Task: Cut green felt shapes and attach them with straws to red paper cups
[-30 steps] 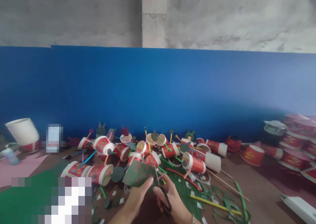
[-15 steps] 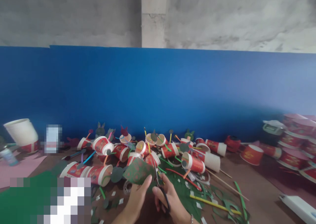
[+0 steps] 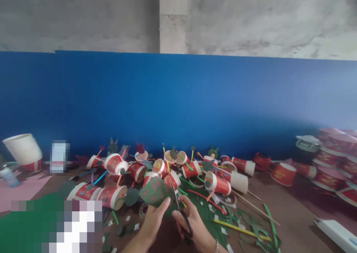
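Note:
My left hand pinches a green sheet printed with red dots, holding it up low in the middle of the view. My right hand grips black-handled scissors, fingers through the loops, with the blades pointing up along the right edge of that sheet. Both hands hover over the brown tabletop, just in front of a heap of red paper cups with coloured sticks and green cut-outs.
Green paper scraps, a yellow stick and a wooden skewer lie to the right. Stacked red bowls stand far right, a white bucket far left, a green sheet at bottom left. A blue board backs the table.
Both hands and the green sheet have stayed nearly in place; the sheet has turned slightly in my left hand beside the scissors' blades.

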A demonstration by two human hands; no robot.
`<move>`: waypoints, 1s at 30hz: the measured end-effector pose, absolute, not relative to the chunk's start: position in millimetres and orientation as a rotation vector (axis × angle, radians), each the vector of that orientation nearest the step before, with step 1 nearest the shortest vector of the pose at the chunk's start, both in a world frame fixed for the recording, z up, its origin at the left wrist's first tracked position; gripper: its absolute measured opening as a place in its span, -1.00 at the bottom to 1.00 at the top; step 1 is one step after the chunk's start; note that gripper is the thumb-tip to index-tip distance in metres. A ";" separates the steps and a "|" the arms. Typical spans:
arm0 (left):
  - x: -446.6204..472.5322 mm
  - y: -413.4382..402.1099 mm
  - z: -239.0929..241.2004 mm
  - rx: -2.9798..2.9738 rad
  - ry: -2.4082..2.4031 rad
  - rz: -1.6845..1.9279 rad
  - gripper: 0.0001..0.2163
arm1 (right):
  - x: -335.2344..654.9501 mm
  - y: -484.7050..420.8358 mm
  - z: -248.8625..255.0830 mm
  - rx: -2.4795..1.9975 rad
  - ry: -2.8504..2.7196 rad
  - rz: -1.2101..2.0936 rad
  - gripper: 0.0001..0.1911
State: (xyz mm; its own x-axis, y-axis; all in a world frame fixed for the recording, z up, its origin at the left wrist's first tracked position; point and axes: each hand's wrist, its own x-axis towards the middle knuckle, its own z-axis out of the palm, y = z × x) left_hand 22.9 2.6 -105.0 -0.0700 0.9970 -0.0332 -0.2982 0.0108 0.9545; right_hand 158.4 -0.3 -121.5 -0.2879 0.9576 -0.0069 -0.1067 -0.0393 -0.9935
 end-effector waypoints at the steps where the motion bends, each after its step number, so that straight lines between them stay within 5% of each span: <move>1: 23.0 2.7 -105.7 0.912 1.066 1.381 -0.59 | 158.5 0.0 -122.2 -0.986 -1.327 1.491 -0.39; 30: 22.2 6.8 -105.8 0.884 1.138 1.429 -0.60 | 159.3 2.9 -125.5 -0.966 -1.327 1.516 -0.41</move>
